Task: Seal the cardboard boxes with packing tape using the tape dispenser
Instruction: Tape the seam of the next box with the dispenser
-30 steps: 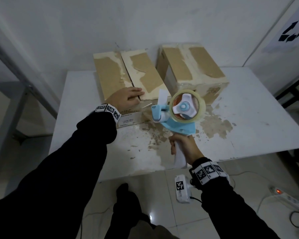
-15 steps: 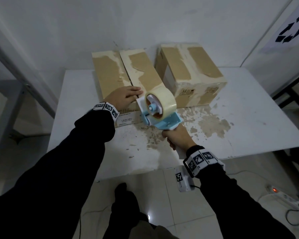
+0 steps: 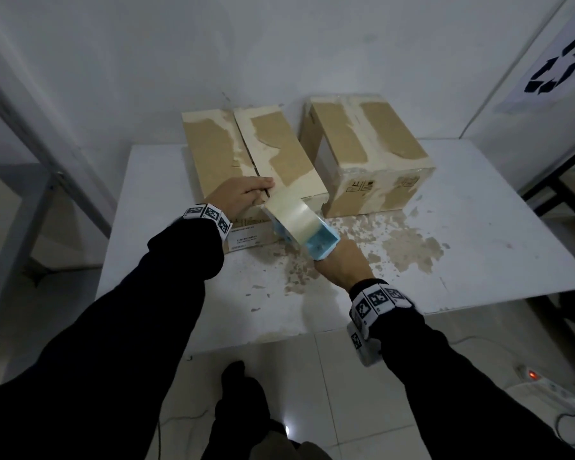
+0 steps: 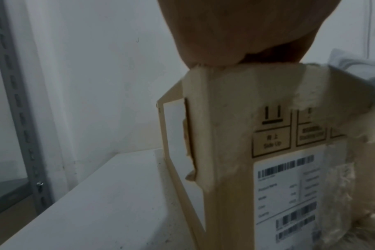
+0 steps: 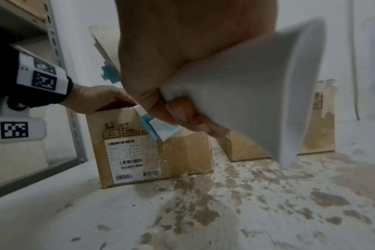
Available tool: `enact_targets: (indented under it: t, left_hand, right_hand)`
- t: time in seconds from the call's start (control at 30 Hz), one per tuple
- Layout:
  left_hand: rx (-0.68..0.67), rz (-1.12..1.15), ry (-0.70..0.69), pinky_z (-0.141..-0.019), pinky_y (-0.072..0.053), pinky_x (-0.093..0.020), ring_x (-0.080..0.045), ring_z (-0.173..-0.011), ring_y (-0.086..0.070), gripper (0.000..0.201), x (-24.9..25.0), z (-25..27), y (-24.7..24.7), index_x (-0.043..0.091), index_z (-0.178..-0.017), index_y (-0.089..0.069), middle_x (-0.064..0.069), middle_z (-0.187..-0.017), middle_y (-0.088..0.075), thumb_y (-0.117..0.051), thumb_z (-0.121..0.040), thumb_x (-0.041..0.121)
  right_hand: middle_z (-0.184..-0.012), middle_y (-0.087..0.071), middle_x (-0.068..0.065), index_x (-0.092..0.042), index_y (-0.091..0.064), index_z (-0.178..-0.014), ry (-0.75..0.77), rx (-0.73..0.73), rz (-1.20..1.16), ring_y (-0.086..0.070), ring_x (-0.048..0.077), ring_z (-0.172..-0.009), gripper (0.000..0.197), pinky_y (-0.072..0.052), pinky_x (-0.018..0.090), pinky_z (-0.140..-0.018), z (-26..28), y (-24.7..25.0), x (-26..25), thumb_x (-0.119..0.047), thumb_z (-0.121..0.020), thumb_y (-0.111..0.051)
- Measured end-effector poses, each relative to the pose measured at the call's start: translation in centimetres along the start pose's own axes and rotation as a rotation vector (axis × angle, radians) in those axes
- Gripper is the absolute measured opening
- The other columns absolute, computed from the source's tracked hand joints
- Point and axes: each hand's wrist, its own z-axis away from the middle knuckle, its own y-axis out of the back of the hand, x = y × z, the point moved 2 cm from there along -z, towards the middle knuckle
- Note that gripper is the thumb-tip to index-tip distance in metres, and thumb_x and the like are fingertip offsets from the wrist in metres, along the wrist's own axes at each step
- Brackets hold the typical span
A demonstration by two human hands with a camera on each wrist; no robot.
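The white desk (image 3: 478, 244) fills the middle of the head view, its top blotched with brown patches. Two boxes sit on its far half: the left box (image 3: 213, 154) at upper centre, flaps closed along a middle seam, and the right box (image 3: 379, 144) just beside it. My left hand (image 3: 239, 197) lies flat on the near top edge of the left box, fingers (image 3: 263, 184) straight and pressing by the seam. My right hand (image 3: 341, 265), below and right of it, has its fingers (image 5: 182, 110) curled tight round the white handle of the dispenser (image 3: 319, 242). Its blue frame and tape roll (image 3: 291, 212) tilt up-left, the front end against the box's near top edge, just beside my left fingertips.
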Motion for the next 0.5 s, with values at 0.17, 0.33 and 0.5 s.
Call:
enact_targets:
  t: [0.17,0.33,0.5]
  left_hand:
    - [0.042,0.032,-0.002,-0.101,-0.034,-0.016,-0.012,-0.123,-0.051,0.035,-0.4,-0.4,0.2,0.015,-0.123,-0.063,0.002,-0.132,-0.058,-0.043,-0.094,0.007]
    - [0.061,-0.027,-0.021,-0.1,-0.032,-0.016,-0.013,-0.123,-0.051,0.033,-0.2,-0.7,-0.2,0.017,-0.123,-0.062,0.003,-0.133,-0.057,-0.048,-0.093,0.014]
    - [0.045,-0.147,-0.102,-0.098,-0.037,-0.029,-0.014,-0.12,-0.043,0.05,-0.1,0.0,-0.6,0.024,-0.129,-0.053,0.002,-0.141,-0.033,-0.06,-0.085,0.046]
  right_hand:
    - [-0.075,-0.058,0.006,-0.015,-0.052,-0.079,-0.089,-0.155,0.198,-0.063,0.025,-0.071,0.013,-0.04,0.022,-0.053,2.2,-1.3,5.5,-0.021,-0.09,-0.047]
    - [-0.062,-0.05,0.007,-0.017,-0.039,-0.063,-0.176,0.006,-0.253,-0.044,0.022,-0.052,0.025,-0.034,0.026,-0.049,2.1,-0.3,6.0,-0.005,-0.08,-0.053]
    - [-0.056,-0.049,0.006,-0.015,-0.047,-0.067,-0.216,0.162,-0.679,-0.038,0.021,-0.046,0.021,-0.03,0.027,-0.044,1.7,1.1,4.5,0.002,-0.075,-0.055]
